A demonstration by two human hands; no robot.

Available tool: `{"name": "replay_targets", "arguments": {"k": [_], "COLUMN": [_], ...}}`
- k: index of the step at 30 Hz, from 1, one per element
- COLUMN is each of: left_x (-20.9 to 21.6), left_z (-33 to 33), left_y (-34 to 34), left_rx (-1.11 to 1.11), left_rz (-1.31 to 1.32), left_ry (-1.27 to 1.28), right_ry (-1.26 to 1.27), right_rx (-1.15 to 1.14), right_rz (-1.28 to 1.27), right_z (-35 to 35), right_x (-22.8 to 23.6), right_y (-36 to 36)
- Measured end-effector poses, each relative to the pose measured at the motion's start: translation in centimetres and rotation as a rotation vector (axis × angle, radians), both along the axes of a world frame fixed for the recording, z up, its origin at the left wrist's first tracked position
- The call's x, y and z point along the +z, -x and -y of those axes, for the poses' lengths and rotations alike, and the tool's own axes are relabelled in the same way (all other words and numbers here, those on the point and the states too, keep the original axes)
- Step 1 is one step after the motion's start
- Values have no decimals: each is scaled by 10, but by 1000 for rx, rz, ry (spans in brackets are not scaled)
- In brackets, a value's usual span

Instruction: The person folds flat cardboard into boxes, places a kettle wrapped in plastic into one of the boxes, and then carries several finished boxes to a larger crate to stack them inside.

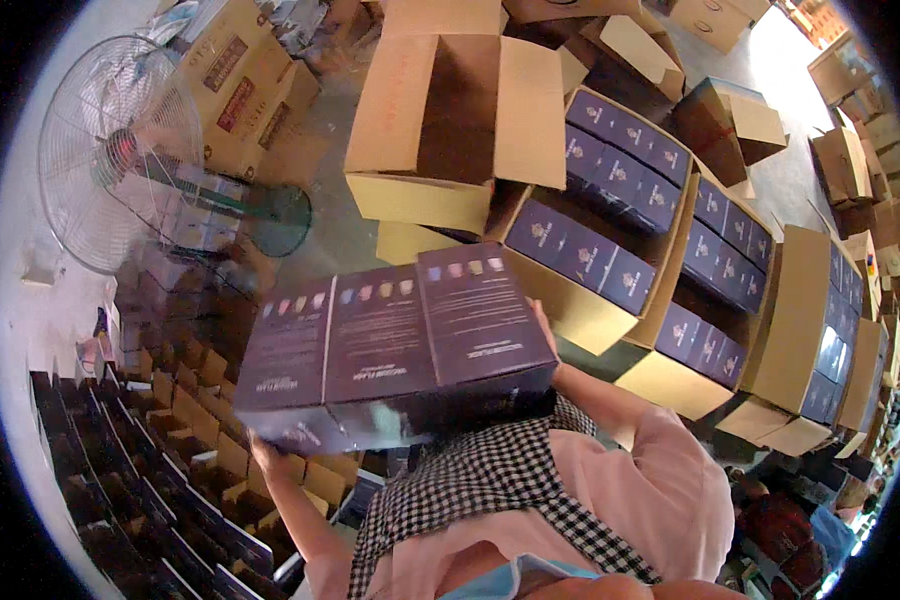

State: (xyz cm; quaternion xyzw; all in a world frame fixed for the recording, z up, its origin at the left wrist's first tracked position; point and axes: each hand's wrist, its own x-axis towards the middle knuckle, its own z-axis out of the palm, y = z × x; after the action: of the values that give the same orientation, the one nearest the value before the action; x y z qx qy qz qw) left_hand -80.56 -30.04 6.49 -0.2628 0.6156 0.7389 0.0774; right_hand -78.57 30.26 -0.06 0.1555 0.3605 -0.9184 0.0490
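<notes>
Three dark purple printed boxes (pixel 380 345), pressed side by side in a row, are held up in front of my chest. My left hand (pixel 267 455) grips the row at its lower left corner, with most of its fingers hidden below. At the right end, my right hand (pixel 544 328) presses against the side of the last box; only part of it shows. Just beyond the row, to the right, stands an open carton (pixel 582 312) holding rows of similar purple boxes (pixel 580 255), with a gap between rows.
An open brown carton (pixel 400 120) stands ahead. More cartons of purple boxes (pixel 725 245) line the right. A standing fan (pixel 120 150) is at far left, near stacked cartons (pixel 245 100). At lower left are many open dark boxes with cardboard flaps (pixel 195 410).
</notes>
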Motion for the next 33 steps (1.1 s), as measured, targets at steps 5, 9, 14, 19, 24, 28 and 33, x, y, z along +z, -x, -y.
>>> {"name": "replay_targets", "arguments": {"k": [5, 9, 14, 19, 24, 28, 33], "left_x": [23, -7, -12, 5, 8, 24, 34], "left_z": [-108, -123, -121, -160, -220, -300, -438], "left_y": [220, 386, 497, 550, 591, 622, 627], "left_rx": [-143, -279, -537, -595, -662, -828, -1128], "left_rz": [-21, -67, -54, 53, 14, -36, -81], "left_ry": [251, 18, 59, 194, 280, 240, 286], "right_ry": [437, 497, 520, 523, 515, 497, 396], "right_rx": [-290, -621, -781, -893, -966, -1059, -1201], "right_rz": [108, 140, 125, 139, 142, 137, 159], "right_z": [-4, 39, 90, 129, 131, 108, 65], "right_x": [-8, 28, -6, -19, -27, -30, -26], "right_y": [59, 123, 131, 148, 159, 162, 138]}}
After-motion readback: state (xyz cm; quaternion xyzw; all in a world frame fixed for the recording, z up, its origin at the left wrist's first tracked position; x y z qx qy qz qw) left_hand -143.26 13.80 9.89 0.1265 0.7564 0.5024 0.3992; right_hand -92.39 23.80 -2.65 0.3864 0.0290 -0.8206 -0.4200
